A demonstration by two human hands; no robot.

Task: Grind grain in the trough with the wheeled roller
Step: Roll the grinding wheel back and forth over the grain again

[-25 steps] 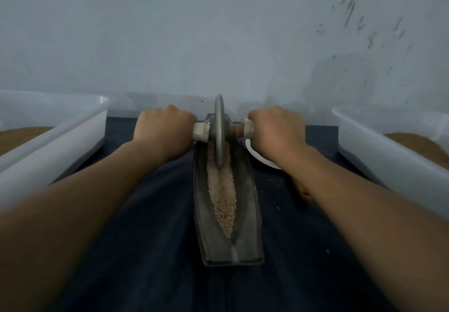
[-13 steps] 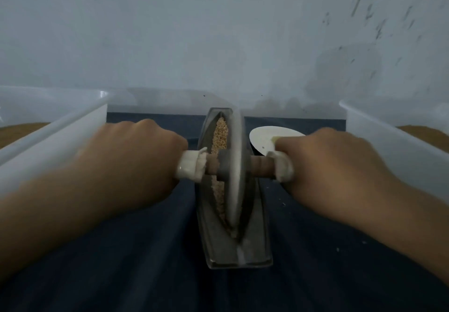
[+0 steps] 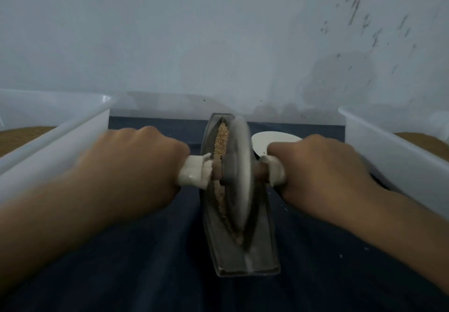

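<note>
Gripping roller [image 3: 239, 173] in trough [image 3: 266, 238], left hand [image 3: 136, 165], right hand [image 3: 320, 168], bins [image 3: 60, 146] flanking closely

A dark blue cloth [image 3: 145, 263] is covering the worktop. Two white tubs are sitting on it, one left [image 3: 60, 141] and one right [image 3: 388, 156], each holding brown powder [image 3: 21, 136]. A white plate [image 3: 274, 139] is lying far, just right of middle, before a stained wall [image 3: 194, 44].

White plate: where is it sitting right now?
In the head view the white plate lies on the dark cloth, right of the trough, partly hidden behind the right hand.
</note>
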